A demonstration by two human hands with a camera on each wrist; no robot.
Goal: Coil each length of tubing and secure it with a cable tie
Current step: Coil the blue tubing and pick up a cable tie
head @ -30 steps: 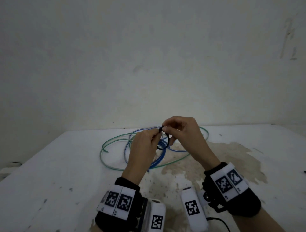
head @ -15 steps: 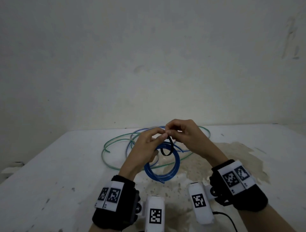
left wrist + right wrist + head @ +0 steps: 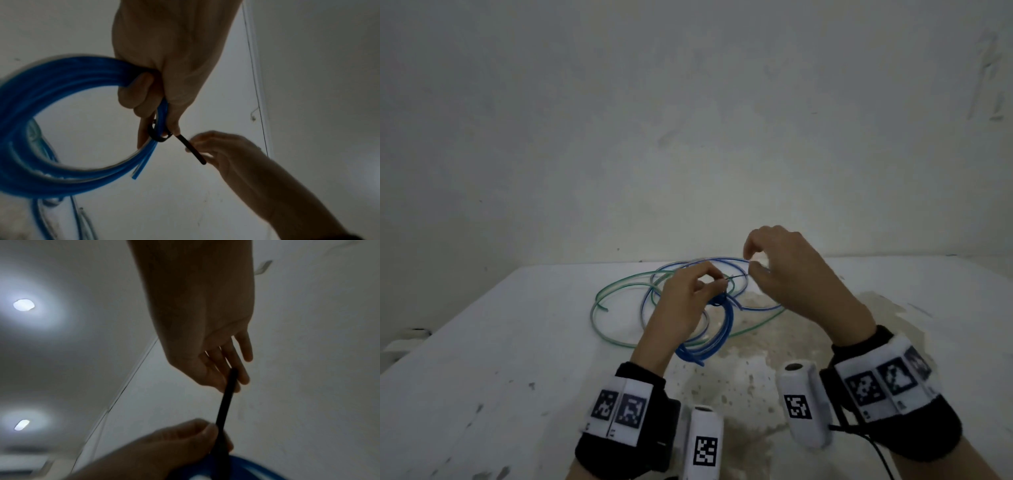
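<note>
The left hand holds the blue coil above the bench, its fingers curled round the bundled turns where the black tie loops them. In the left wrist view the loop sits snug against the tubing just below the fingers, and the tie's free tail runs out straight to the right hand. That hand pinches the tail between thumb and fingertips, its other fingers loosely spread in the right wrist view. Half a second ago the two hands were touching over the coil and the tie hung as a wide slack loop; now the right hand has drawn away up and to the right, the tail is taut between the hands, and the loop has shrunk close on the coil. The coil hangs lower in front of the left wrist, narrower in the head view than before. Behind it on the bench the loose green tube and a loose blue tube lie in wide overlapping loops, unchanged, by a brownish stain.
</note>
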